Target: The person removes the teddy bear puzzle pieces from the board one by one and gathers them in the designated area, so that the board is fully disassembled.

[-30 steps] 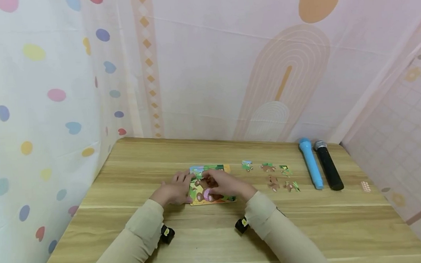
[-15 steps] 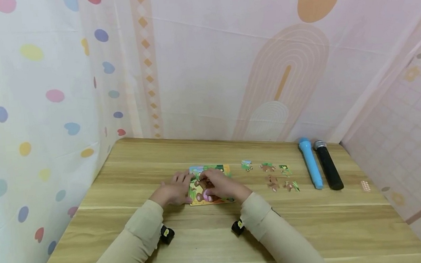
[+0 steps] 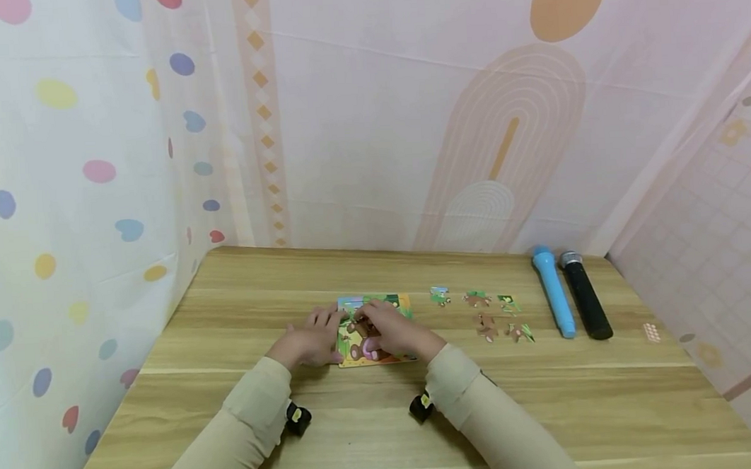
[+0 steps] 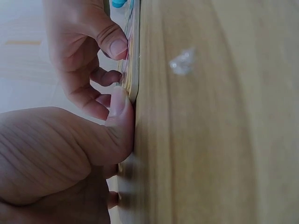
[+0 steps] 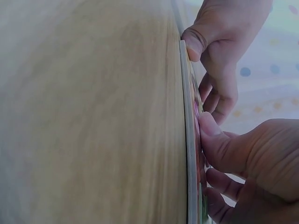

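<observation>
A jigsaw puzzle board (image 3: 349, 359) with a bear picture lies flat on the table in the head view. My left hand (image 3: 318, 338) rests along its left edge, fingers spread; the left wrist view has that thumb (image 4: 120, 109) on the board's near corner. Over the middle of the board is my right hand (image 3: 396, 329), its thumb and bent fingers pinching a brown-and-pink puzzle piece (image 3: 371, 345) low against the board. In the right wrist view the right thumb (image 5: 212, 128) touches the picture surface. The palm hides the board's right part and much of the piece.
Several loose puzzle pieces (image 3: 486, 326) lie right of the board. Farther right are a blue toy microphone (image 3: 553, 292) and a black microphone (image 3: 585, 296). A small pink-and-white dotted item (image 3: 652, 332) sits near the table's right edge. Patterned curtains (image 3: 357, 122) stand behind the table.
My right hand and forearm have shifted slightly left over the board, staying low on it. The left hand has stayed in place, and the loose pieces have not moved.
</observation>
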A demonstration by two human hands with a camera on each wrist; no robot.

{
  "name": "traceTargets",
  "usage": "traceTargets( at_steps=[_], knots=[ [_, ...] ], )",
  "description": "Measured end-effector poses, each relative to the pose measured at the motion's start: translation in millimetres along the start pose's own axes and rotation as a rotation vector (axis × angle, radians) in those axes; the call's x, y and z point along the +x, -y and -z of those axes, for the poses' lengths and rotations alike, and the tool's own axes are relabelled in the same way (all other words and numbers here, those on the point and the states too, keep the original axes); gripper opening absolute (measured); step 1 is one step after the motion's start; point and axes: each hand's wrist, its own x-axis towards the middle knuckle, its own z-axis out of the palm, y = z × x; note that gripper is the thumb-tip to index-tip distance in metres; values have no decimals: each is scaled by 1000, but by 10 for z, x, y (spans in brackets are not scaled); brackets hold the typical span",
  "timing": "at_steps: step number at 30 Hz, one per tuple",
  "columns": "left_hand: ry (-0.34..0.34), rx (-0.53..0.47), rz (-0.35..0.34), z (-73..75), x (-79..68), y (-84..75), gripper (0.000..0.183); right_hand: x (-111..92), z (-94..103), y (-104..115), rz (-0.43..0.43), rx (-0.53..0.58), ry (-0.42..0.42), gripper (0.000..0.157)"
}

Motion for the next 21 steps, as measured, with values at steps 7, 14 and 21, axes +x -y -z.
traceTargets(
  at_steps=[7,14,21],
  knots=[
    [3,-5,3,-1,-3,2,86,24,-28,-12,1,-25,-4,57],
    [-2,-6,10,-14,0,10,88,32,-28,5,12,-42,-11,56],
    [1,4,10,-8,12,-1,88,8,1,9,16,-2,-9,48]
  ],
)
